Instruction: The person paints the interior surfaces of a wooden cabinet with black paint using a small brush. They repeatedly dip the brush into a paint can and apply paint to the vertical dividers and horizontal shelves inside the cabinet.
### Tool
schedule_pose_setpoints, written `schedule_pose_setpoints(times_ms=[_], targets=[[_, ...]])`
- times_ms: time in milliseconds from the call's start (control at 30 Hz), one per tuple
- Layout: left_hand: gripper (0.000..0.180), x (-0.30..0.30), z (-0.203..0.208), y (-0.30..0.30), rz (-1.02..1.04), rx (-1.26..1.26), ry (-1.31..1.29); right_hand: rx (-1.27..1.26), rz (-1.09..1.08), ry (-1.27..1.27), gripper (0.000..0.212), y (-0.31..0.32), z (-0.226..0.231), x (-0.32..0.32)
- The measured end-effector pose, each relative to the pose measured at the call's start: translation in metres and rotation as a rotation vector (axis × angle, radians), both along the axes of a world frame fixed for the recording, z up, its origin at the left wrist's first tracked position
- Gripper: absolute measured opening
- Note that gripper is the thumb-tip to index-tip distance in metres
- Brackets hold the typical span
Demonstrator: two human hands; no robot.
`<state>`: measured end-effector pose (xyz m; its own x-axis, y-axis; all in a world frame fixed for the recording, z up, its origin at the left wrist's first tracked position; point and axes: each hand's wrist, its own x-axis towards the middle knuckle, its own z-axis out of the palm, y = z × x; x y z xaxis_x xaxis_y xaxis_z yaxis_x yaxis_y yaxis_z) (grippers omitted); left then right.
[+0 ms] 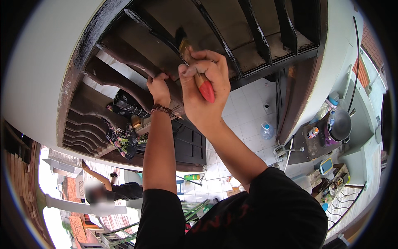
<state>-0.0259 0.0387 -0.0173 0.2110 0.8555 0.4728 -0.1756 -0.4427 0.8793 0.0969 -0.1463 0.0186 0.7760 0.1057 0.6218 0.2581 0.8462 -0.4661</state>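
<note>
Two bare hands are up high by a dark wooden window frame (124,79) with wavy slats. The right hand (205,83) is closed tight around a paintbrush (195,66). The brush has a wooden handle with a red tip that pokes out below the fingers, and its dark bristles, above the hand, touch one of the black bars (215,37) of the frame. The left hand (158,89) is just beside the right one, a bit lower, and its fingers are curled over the edge of one slat (124,58). A beaded bracelet (162,110) sits on the left wrist. The two hands are close but do not touch. Far below the right hand, on the white tiled floor, stands a clear water bottle (267,130) with a blue cap. Off to the right of it is a round dark pan (340,124) on a counter. Down below the left arm, another person (112,189) in dark clothes reaches one arm up.
</note>
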Motion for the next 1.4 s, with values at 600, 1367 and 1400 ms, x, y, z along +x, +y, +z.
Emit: schedule_pose_setpoints(times_ms=[600,1367,1400], targets=[[0.027,0.027,0.014,-0.026,0.33,-0.102,0.026,-0.551,0.581,-0.668,0.015,0.028,0.029,0.141],[0.036,0.023,0.015,-0.035,0.436,-0.115,0.101,-0.707,0.184,-1.201,0.013,-0.007,0.056,0.067],[0.035,0.022,0.015,-0.036,0.443,-0.113,0.092,-0.754,0.144,-1.162,0.013,-0.002,0.058,0.066]])
